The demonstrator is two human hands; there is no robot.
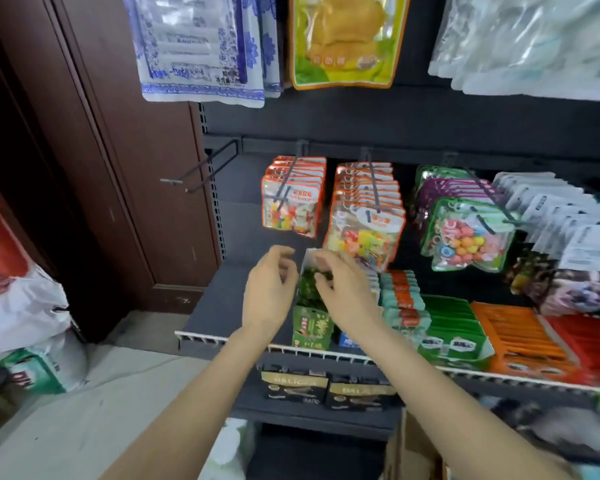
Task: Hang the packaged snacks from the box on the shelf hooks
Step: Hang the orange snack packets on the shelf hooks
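Note:
A small green display box stands on the dark shelf, its white flap raised at the back. Green snack packets fill it. My left hand hovers at the box's left side, fingers curled and apart, holding nothing I can see. My right hand reaches into the box top, fingertips on the green packets. An empty black double hook juts out at the left. Orange-edged candy bags hang on the hook beside it.
More candy bags, a green-edged bag and white packets hang to the right. Teal, green and orange boxed snacks line the shelf. A cardboard box sits at the bottom. A brown door and sacks are at left.

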